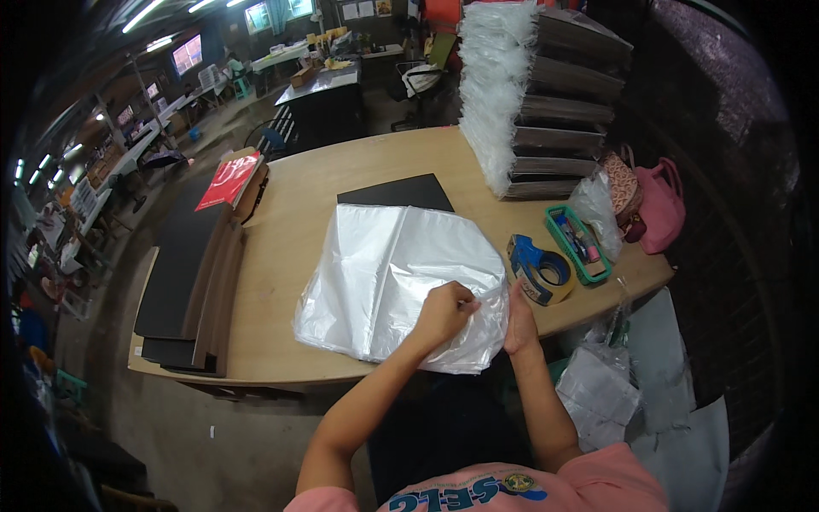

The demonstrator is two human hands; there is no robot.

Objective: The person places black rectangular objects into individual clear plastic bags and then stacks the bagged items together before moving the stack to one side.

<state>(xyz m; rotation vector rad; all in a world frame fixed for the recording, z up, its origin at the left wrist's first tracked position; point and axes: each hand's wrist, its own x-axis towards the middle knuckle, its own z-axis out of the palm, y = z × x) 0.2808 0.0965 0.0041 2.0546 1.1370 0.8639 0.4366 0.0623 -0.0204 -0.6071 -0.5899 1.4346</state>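
Observation:
A clear, shiny plastic bag (401, 273), creased down the middle, lies spread on the wooden table before me. My left hand (445, 316) is over its right part, with fingers curled in a pinch on the film near the right edge. Against that same edge stands my right hand (521, 320), its fingers fairly straight and held along the plastic; part of its grip side is turned from view. From under the bag's far side sticks out a flat black board (401, 191).
A blue tape dispenser (542, 270) and a green basket (580, 243) of small items sit at the right. Behind them rises a tall stack of plastic-wrapped boards (563, 128). Black boards (183, 273) and a red booklet (229, 181) are at the left. A pink bag (661, 205) rests on the right corner.

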